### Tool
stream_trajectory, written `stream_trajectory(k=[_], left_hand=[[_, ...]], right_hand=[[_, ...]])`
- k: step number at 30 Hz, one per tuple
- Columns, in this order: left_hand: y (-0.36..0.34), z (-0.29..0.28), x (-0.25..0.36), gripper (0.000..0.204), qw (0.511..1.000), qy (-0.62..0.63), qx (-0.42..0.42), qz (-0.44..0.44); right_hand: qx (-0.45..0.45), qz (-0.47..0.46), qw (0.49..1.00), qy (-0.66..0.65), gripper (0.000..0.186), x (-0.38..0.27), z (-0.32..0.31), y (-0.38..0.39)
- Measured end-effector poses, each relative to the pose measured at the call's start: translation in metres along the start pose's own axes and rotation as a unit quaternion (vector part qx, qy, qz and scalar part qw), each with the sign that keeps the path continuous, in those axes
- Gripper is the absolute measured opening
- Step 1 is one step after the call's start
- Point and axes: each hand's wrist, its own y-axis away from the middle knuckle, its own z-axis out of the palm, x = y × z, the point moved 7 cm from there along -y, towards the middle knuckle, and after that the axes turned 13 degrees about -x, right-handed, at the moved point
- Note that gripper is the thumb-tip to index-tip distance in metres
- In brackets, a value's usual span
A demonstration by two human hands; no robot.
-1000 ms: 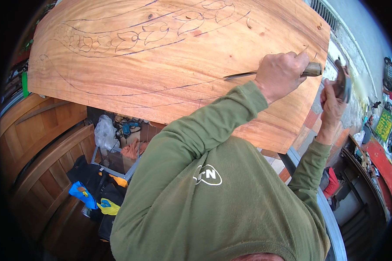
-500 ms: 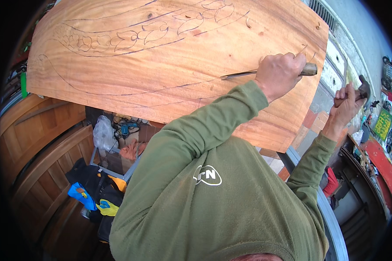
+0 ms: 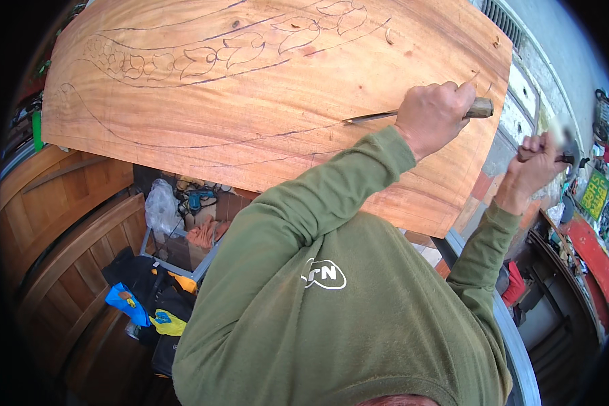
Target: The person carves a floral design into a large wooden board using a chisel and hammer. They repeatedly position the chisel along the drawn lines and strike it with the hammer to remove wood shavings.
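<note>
My left hand (image 3: 432, 120) is wrapped round a carving chisel (image 3: 372, 116), held low and slanting over a broad wooden board (image 3: 250, 125). Its dark blade tip touches a pencilled curve, and its wooden handle sticks out past my fist to the right. Off the board's right edge, my right hand (image 3: 529, 172) grips a hammer (image 3: 566, 150) by its handle. The hammer's head is smeared by motion. Leaf shapes and long curved lines are drawn across the board's upper left.
Wood shavings (image 3: 388, 35) lie on the board's far right. Wooden panels (image 3: 81, 230) stand at the left, near a clear plastic bag (image 3: 161, 206) and a blue-green power tool (image 3: 199, 199). A metal frame (image 3: 511, 345) runs by my right side. Clutter fills the far right.
The hammer has tilted and its head has blurred, with my right hand shifting slightly. My left hand and the chisel have hardly moved.
</note>
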Motion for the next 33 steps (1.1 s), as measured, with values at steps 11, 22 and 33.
stream_trajectory(k=[11,22,33], left_hand=[[-0.002,-0.003,0.001,0.036,0.999,0.031,0.012,0.005],[0.006,-0.006,0.009,0.030,0.997,-0.062,0.016,-0.046],[0.010,0.001,0.003,0.033,0.999,-0.007,0.035,-0.038]], right_hand=[[-0.009,0.034,0.999,0.008,0.037,0.009,-0.047,-0.024],[-0.277,0.131,0.925,0.225,0.045,0.083,0.013,0.058],[-0.188,0.133,0.972,0.037,0.023,0.045,0.053,0.060]])
